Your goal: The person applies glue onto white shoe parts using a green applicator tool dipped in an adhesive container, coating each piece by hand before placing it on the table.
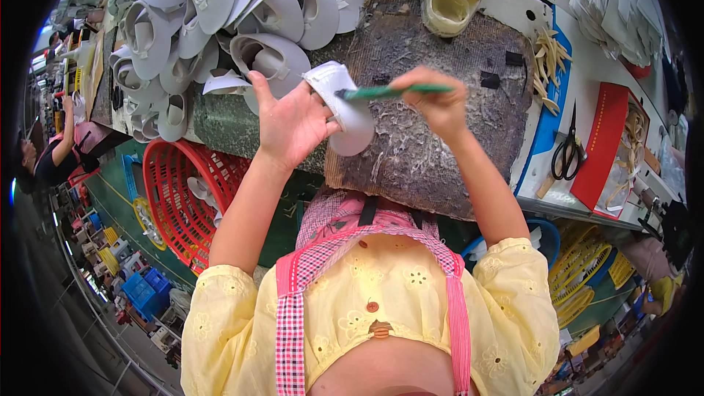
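My left hand is palm up with the thumb spread out, its fingers tucked into a white shoe upper and holding it from within. In my right hand is a brush with a green handle, gripped between thumb and fingers. The dark brush tip meets the upper's surface near its stitched edge. Both hands are above a worn brown work board smeared with dried, whitish residue. A jar of pale glue-like liquid stands at the board's far edge.
White shoe uppers are heaped at far left. A red basket sits below the bench on the left. Scissors, a red strip, tan strips and stacked white pieces lie rightward. A co-worker is at far left.
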Tool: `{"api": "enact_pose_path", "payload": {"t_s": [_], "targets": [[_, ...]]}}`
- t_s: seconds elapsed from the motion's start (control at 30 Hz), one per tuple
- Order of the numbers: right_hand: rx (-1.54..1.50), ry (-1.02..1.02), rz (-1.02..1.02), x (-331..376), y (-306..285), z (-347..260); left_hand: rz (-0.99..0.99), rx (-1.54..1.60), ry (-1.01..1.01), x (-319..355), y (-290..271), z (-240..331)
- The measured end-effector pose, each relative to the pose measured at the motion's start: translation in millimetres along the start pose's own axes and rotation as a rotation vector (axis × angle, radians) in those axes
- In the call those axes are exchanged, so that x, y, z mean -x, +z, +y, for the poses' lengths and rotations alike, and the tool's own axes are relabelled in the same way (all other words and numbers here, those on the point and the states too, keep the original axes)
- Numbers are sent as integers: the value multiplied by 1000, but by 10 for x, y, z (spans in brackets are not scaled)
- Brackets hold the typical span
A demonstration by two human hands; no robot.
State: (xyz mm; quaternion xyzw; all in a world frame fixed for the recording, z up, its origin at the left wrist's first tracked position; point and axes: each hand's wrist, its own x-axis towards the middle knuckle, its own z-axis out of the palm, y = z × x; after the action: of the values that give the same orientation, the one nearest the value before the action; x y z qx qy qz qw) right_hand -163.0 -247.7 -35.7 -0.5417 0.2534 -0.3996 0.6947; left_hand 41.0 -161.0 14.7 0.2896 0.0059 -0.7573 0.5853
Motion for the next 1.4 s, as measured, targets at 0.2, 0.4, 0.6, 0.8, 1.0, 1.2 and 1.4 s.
{"api": "enact_pose_path", "payload": {"t_s": [0.2,0.4,0.6,0.8,1.0,1.2,1.4], "targets": [[259,-154,42,-423,-365,-212,345,-281,-25,-281,-182,13],[962,-102,227,-943,-973,-164,545,-975,-21,-675,-324,-133],[605,-184,228,-648,-1345,-77,-181,-2375,49,-394,-418,-173],[238,-38,551,-209,-989,-14,-27,-1881,-20,-537,-404,-80],[-71,159,228,-43,-220,208,31,-1017,-232,-450,-319,-27],[29,3,45,-24,-69,111,-13,-1005,-343,-355,-259,-56],[32,-5,-31,121,-5,135,114,-913,-208,-336,-203,-68]]}}
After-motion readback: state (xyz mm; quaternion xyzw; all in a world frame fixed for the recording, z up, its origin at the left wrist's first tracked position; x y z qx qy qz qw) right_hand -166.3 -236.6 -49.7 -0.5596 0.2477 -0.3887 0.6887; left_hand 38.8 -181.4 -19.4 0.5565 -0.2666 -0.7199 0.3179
